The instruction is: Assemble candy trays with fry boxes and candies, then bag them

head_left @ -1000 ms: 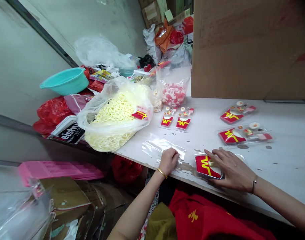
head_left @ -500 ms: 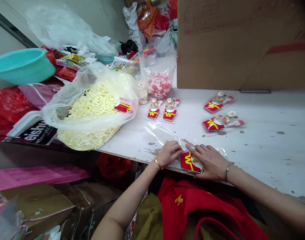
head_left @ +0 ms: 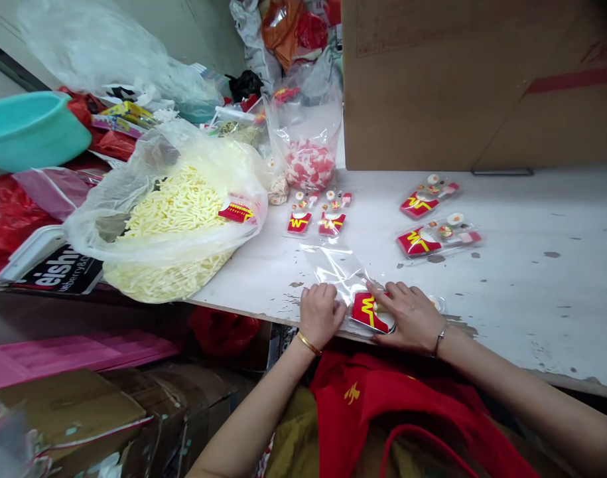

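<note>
A red toy fries box with a yellow W lies in a clear plastic bag at the table's front edge. My right hand rests over the box's right part, fingers stretched out and thumb at the near edge. Under this hand a small white piece shows; the rest is hidden. Left of the box, my left hand is closed, its curled fingers on the bag's film. Two filled packets lie beyond the bag, and two more, a far packet and a nearer packet, lie to the right.
A large open bag of pale yellow sticks covers the table's left part. Behind stands a bag of pink-and-white pieces. A cardboard box blocks the back right. A turquoise basin sits far left, above red bags.
My left hand has shifted slightly left from the box, its fingers now more curled. My right hand stays over the box. The whole view has moved a little.
</note>
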